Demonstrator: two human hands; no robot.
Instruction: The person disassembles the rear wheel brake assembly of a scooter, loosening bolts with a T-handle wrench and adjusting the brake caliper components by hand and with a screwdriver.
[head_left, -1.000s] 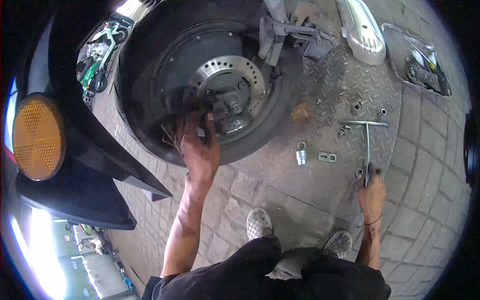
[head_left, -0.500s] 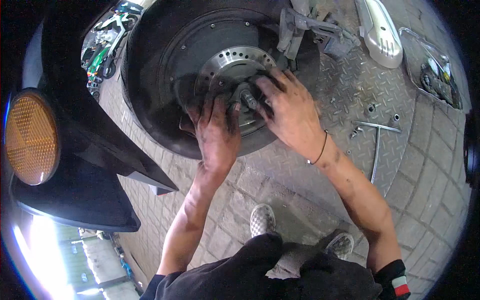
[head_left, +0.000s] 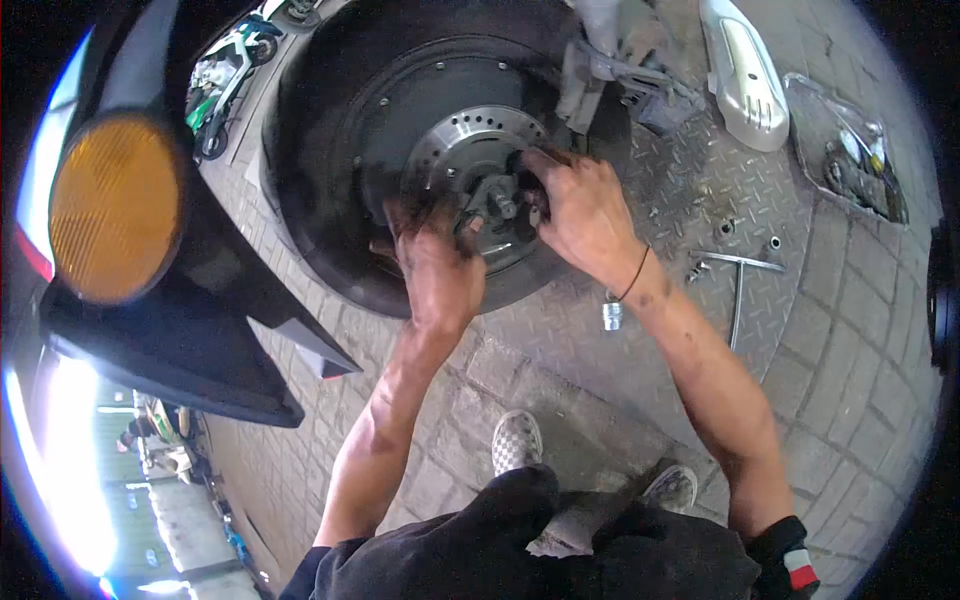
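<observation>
A wheel with a black tire (head_left: 325,215) carries a silver drilled brake disc (head_left: 478,122). A short axle end (head_left: 505,207) sticks out at its hub. My left hand (head_left: 440,270) is bent over the lower left of the hub, its dirty fingers curled and blurred; whatever they grip is hidden. On the other side of the axle is my right hand (head_left: 583,212), fingers curled in close to the hub. Something dark lies under those fingertips, too obscured to name.
On the diamond-plate metal (head_left: 670,330) lie a T-handle wrench (head_left: 738,290), a silver socket (head_left: 612,312) and several small parts. Behind are a silver cover (head_left: 745,75) and a tray of parts (head_left: 855,160). A bodywork panel with an orange reflector (head_left: 117,208) juts in at left.
The view has shifted slightly. Both hands have moved a little around the hub, and more of the axle end shows between them. The silver socket below my right wrist now shows.
</observation>
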